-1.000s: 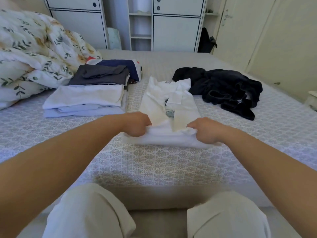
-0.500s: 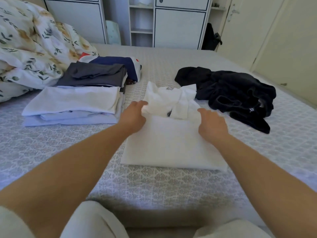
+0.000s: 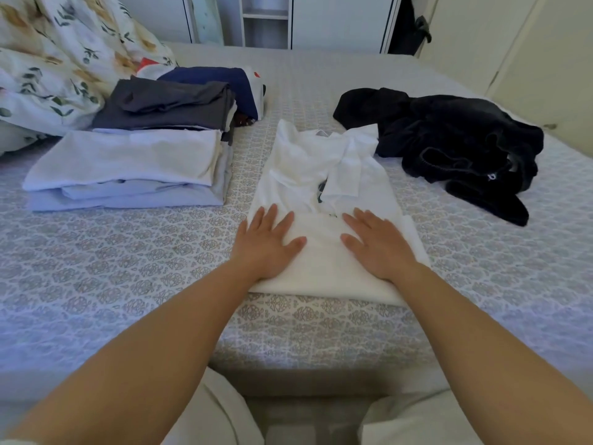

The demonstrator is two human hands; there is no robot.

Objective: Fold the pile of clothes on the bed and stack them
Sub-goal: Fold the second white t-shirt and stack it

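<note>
Pressing flat with straight fingers, the left hand point(image 3: 268, 244) and right hand point(image 3: 377, 247) rest on a partly folded white cotton shirt point(image 3: 324, 200) mid-bed on a patterned grey bedspread point(image 3: 128, 284). Folded white and grey clothes point(image 3: 134, 155) stack left; crumpled black garments point(image 3: 449, 146) lie right.

Both arms reach forward, nearly parallel — the left hand point(image 3: 268, 244) and right hand point(image 3: 378, 244) lie palm-down, fingers point(image 3: 269, 213) straight and slightly spread, thumbs pointing inward toward each other.

White shirt point(image 3: 324, 252) half-folded between stack point(image 3: 128, 168) and black pile point(image 3: 449, 146).
</note>
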